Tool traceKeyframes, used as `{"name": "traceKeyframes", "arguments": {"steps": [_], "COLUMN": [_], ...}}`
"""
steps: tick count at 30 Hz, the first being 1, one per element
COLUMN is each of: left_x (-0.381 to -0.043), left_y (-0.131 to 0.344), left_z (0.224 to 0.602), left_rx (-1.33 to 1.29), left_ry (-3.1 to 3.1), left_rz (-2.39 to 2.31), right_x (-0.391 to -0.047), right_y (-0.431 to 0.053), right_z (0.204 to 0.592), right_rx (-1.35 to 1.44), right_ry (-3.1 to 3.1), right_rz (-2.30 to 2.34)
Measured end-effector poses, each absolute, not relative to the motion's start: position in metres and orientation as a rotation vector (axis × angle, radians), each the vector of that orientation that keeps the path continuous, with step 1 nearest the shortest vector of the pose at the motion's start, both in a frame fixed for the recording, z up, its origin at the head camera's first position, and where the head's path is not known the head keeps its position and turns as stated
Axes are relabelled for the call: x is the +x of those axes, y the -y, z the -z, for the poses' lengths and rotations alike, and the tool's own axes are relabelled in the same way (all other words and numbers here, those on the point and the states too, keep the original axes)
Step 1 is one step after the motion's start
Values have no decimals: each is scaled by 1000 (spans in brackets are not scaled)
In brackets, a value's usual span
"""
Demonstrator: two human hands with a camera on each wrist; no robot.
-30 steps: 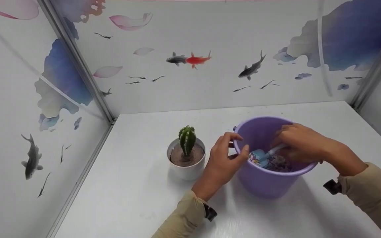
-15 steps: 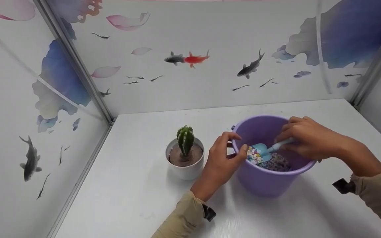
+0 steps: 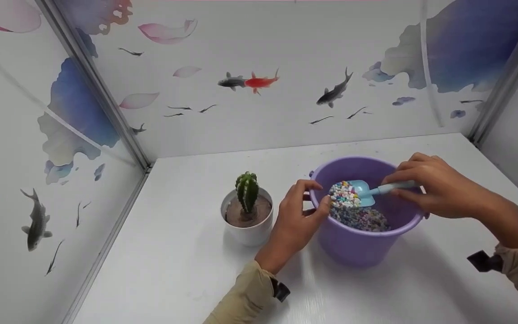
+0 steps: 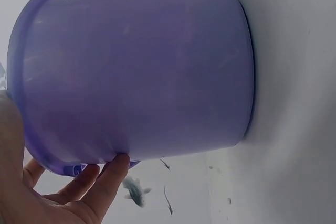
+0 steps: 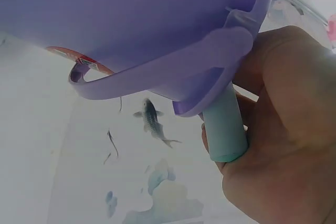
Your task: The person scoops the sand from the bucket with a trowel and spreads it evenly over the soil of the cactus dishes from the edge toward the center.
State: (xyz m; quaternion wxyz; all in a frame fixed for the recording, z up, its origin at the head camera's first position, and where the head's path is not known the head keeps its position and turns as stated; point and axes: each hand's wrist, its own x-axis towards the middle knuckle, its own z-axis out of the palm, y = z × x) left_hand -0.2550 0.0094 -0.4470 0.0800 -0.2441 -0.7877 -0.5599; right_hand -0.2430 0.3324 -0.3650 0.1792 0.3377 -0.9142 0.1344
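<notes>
A purple bucket [image 3: 353,247] stands upright on the white table, with small multicoloured pebbles [image 3: 367,220] at its bottom. My left hand [image 3: 292,220] grips its left rim, thumb over the edge and fingers against the outer wall, as the left wrist view also shows. My right hand [image 3: 443,186] holds the handle of a light-blue shovel [image 3: 378,190] at the bucket's right rim. The shovel's blade lies inside the bucket opening, heaped with bright pebbles [image 3: 344,194]. In the right wrist view the handle's end [image 5: 226,129] sticks out past the rim, between fingers and palm.
A green cactus [image 3: 247,191] grows in a white pot [image 3: 248,234] just left of the left hand. The bucket's purple carrying handle [image 5: 157,74] hangs down its outer side. White panels painted with fish [image 3: 261,82] enclose the table at the back and sides.
My right hand has drawn back to the right and up, raising the shovel from the pebbles at the bottom with a heaped load. My left hand keeps its grip on the rim.
</notes>
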Motion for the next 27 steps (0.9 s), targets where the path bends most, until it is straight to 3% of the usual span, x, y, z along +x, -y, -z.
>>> {"name": "traceKeyframes", "arguments": {"steps": [27], "left_x": [-247], "left_y": [13], "left_z": [427], "left_rx": [-796], "left_ry": [2251], "left_rz": [1195], "right_x": [-241], "right_y": [-314], "right_z": [355], "right_rx": [863], "right_ry": [2586], "right_rz": [-495]}}
